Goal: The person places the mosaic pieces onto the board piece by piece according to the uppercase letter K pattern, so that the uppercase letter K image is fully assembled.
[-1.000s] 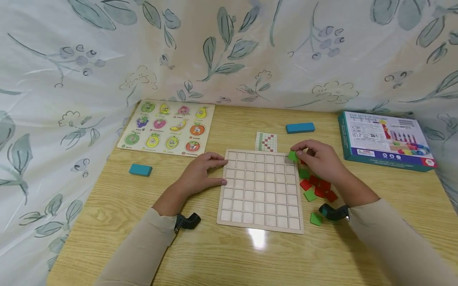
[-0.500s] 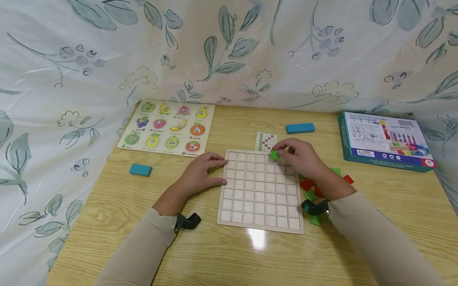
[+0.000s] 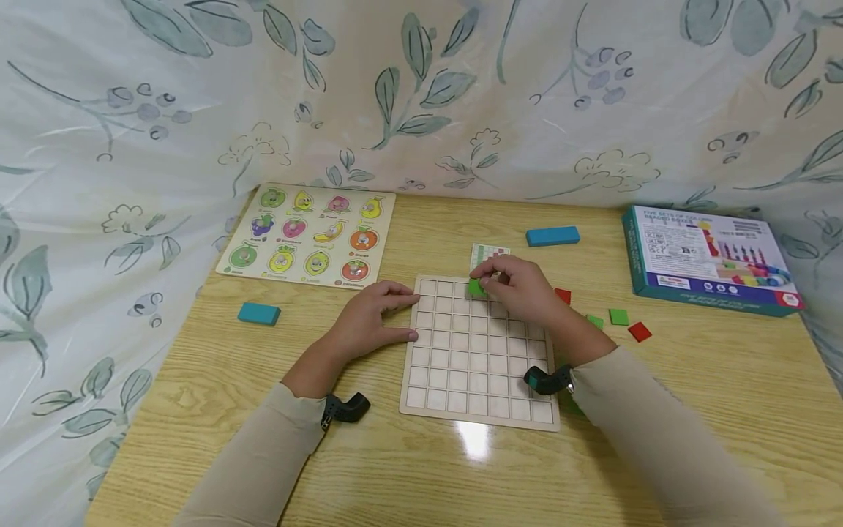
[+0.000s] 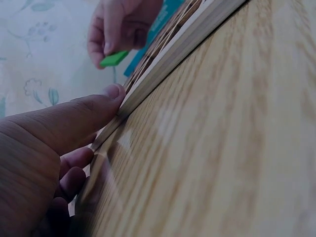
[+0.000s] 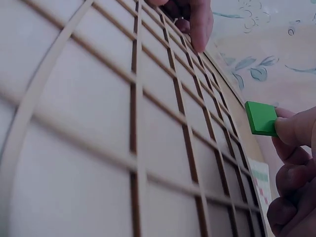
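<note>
In the head view a wooden grid board (image 3: 461,366) with square cells lies on the table. My left hand (image 3: 365,318) rests at its left edge, thumb and index finger spread apart and touching the rim. In the left wrist view the thumb (image 4: 106,101) presses the board's side. My right hand (image 3: 520,289) pinches a green square tile (image 3: 476,287) over the board's top row. The right wrist view shows that green tile (image 5: 260,118) held by its edge, tilted above the grid. Behind the board, a small pattern card (image 3: 484,252) is partly covered by the right hand.
Loose green and red tiles (image 3: 639,332) lie right of the board, several hidden under the right forearm. A fruit puzzle board (image 3: 303,234) lies at the back left. A boxed set (image 3: 714,260) sits at the back right. Two blue blocks (image 3: 552,236) (image 3: 259,313) lie on the table.
My right hand has carried the green tile leftward from the board's top right corner along its top row. The forearm now covers more of the loose tiles. My left hand has stayed still.
</note>
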